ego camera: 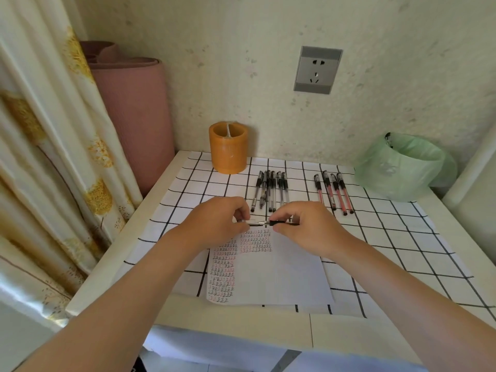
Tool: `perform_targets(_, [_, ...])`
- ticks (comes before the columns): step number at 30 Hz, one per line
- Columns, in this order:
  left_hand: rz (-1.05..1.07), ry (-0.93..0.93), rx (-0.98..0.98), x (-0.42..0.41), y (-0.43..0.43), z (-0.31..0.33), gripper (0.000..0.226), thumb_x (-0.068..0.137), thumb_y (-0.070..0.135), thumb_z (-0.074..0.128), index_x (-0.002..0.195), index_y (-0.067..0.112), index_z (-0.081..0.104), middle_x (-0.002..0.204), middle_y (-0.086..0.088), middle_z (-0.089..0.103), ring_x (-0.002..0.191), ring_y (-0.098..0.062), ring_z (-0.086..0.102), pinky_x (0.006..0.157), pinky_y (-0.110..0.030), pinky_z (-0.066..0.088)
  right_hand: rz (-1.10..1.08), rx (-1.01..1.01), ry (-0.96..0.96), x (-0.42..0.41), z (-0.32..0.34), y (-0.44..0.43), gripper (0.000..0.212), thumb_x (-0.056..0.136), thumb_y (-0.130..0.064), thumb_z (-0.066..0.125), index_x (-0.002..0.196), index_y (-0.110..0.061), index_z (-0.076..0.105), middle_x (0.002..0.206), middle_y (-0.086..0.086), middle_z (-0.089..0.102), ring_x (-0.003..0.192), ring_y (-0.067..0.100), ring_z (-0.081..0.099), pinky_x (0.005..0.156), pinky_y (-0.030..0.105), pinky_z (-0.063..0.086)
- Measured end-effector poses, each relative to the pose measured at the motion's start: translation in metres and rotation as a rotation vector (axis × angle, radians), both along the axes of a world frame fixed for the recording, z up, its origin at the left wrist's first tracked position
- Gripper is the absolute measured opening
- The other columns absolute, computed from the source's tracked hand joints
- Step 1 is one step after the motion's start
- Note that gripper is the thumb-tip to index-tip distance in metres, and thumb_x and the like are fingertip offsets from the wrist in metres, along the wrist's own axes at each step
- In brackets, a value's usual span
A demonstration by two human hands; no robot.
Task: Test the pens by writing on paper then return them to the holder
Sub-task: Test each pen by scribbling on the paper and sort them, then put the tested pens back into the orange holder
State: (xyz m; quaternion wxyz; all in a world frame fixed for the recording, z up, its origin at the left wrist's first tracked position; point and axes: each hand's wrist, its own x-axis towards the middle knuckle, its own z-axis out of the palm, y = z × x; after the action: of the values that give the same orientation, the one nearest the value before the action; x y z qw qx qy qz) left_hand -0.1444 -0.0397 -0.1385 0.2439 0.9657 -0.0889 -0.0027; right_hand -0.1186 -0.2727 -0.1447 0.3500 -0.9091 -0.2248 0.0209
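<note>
The checked cloth (402, 237) is overlaid by the paper (284, 272), which is partly filled with written rows; the orange holder (228, 149) is set at the far edge; both forearms are extended over the paper; the pen (281, 223) is pinched level by the right hand (303, 226); the cap (244, 221), just at its tip, is pinched by the left hand (217, 221).

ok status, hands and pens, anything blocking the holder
Left hand pinches pen barrel, right hand pinches its cap, above paper. Holder upright at back, no pens showing. Loose pens lie right of it.

Paper (281, 275) corner beneath left hand (214, 224)
</note>
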Motion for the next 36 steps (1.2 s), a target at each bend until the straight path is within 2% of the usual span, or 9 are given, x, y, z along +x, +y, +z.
perform_targets(3, [-0.009, -0.009, -0.003, -0.001, 0.0, 0.002, 0.016, 0.083, 0.039, 0.073, 0.087, 0.042, 0.057, 0.084, 0.025, 0.06, 0.069, 0.007, 0.054, 0.059, -0.019, 0.035, -0.002, 0.003, 0.001, -0.001, 0.0, 0.001, 0.016, 0.085, -0.03, 0.074, 0.095, -0.043, 0.074, 0.093, -0.025, 0.07, 0.086, -0.006, 0.063, 0.082, 0.027, 0.054])
perform_targets(8, [-0.025, 0.001, -0.046, -0.004, -0.004, 0.004, 0.014, 0.083, 0.039, 0.073, 0.088, 0.042, 0.06, 0.084, 0.025, 0.06, 0.069, 0.007, 0.055, 0.059, -0.021, 0.038, 0.028, 0.007, 0.01, -0.003, -0.001, 0.005, 0.02, 0.086, -0.022, 0.073, 0.097, -0.038, 0.075, 0.094, -0.023, 0.07, 0.088, -0.01, 0.062, 0.076, 0.014, 0.049])
perform_targets(10, [-0.033, 0.021, -0.087, -0.005, -0.007, 0.004, 0.014, 0.082, 0.039, 0.074, 0.086, 0.042, 0.061, 0.084, 0.023, 0.062, 0.067, 0.003, 0.056, 0.06, -0.021, 0.041, 0.067, -0.004, 0.004, -0.004, 0.0, 0.006, 0.022, 0.087, -0.019, 0.072, 0.103, -0.034, 0.075, 0.097, -0.018, 0.071, 0.089, -0.003, 0.064, 0.078, 0.017, 0.052])
perform_targets(16, [0.066, 0.108, -0.39, -0.007, -0.021, 0.002, 0.01, 0.077, 0.036, 0.08, 0.079, 0.034, 0.071, 0.075, 0.015, 0.07, 0.067, 0.003, 0.063, 0.06, -0.017, 0.048, 0.154, -0.431, -0.315, -0.008, 0.006, 0.003, 0.022, 0.1, -0.028, 0.049, 0.114, -0.021, 0.064, 0.095, -0.001, 0.066, 0.089, 0.021, 0.058, 0.076, 0.037, 0.044])
perform_targets(20, [0.095, 0.235, -0.585, -0.009, -0.03, 0.006, 0.008, 0.072, 0.029, 0.083, 0.073, 0.027, 0.076, 0.073, 0.005, 0.074, 0.061, -0.003, 0.064, 0.057, -0.016, 0.049, 0.126, -0.49, -0.345, -0.014, 0.012, 0.006, 0.04, 0.083, -0.056, 0.035, 0.092, -0.025, 0.058, 0.084, -0.008, 0.059, 0.082, 0.018, 0.052, 0.081, 0.039, 0.042])
perform_targets(24, [0.062, 0.336, -0.657, -0.014, -0.034, 0.007, 0.011, 0.073, 0.026, 0.084, 0.077, 0.018, 0.077, 0.068, 0.005, 0.073, 0.057, 0.0, 0.062, 0.053, -0.012, 0.046, 0.049, -0.545, -0.444, -0.015, 0.011, 0.012, 0.07, 0.068, -0.093, 0.035, 0.06, -0.025, 0.048, 0.057, -0.011, 0.048, 0.062, 0.013, 0.047, 0.068, 0.033, 0.034])
perform_targets(29, [0.051, 0.41, -0.644, -0.015, -0.033, 0.01, 0.017, 0.077, 0.034, 0.08, 0.081, 0.018, 0.078, 0.074, -0.002, 0.075, 0.065, -0.003, 0.066, 0.057, -0.016, 0.045, 0.004, -0.454, -0.514, -0.017, 0.01, 0.018, 0.068, 0.068, -0.081, 0.045, 0.043, -0.019, 0.037, 0.038, -0.007, 0.035, 0.042, 0.014, 0.036, 0.056, 0.03, 0.034])
perform_targets(33, [0.061, 0.447, -0.615, -0.013, -0.03, 0.015, 0.009, 0.081, 0.03, 0.076, 0.083, 0.021, 0.077, 0.072, 0.004, 0.073, 0.065, -0.004, 0.067, 0.058, -0.018, 0.046, 0.021, -0.431, -0.5, -0.016, 0.01, 0.019, 0.062, 0.071, -0.081, 0.041, 0.052, -0.022, 0.045, 0.045, -0.008, 0.043, 0.048, 0.013, 0.043, 0.052, 0.028, 0.034])
perform_targets(36, [0.113, 0.402, -0.6, -0.009, -0.028, 0.02, 0.007, 0.083, 0.029, 0.073, 0.085, 0.022, 0.075, 0.074, 0.007, 0.075, 0.061, -0.004, 0.064, 0.057, -0.018, 0.045, 0.103, -0.362, -0.413, -0.013, 0.008, 0.015, 0.053, 0.08, -0.077, 0.044, 0.084, -0.026, 0.055, 0.076, -0.012, 0.055, 0.07, 0.011, 0.049, 0.06, 0.031, 0.036])
